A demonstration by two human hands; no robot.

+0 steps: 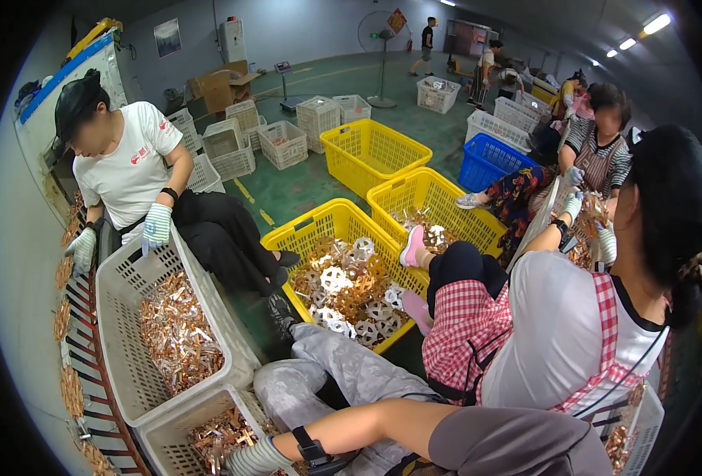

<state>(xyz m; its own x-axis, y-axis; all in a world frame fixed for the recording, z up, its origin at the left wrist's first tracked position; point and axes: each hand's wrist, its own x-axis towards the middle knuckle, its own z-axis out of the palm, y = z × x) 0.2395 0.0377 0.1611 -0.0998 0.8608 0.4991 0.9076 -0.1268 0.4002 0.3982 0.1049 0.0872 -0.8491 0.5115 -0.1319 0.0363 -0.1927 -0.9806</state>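
My right hand (259, 458), in a striped whitish work glove, reaches into a white plastic crate (166, 438) at the lower left. Small copper-coloured metal pieces (222, 435) lie against the glove. Its fingers are cut off by the lower edge or lost among the pieces, so their grip cannot be made out. Along that forearm are a black wristband (311, 451) and a grey-brown sleeve (517, 440). My left hand does not show. Beyond my crate, a larger white crate (117, 341) holds more copper-coloured strips (180, 333).
Beside the left rack (89, 349), a seated co-worker (132, 151) wears gloves. Another co-worker (557, 317) in a checked apron sits close on my right. Yellow crates (287, 238) ahead hold flat cut-out metal plates (343, 285). A blue crate (478, 163) stands farther off.
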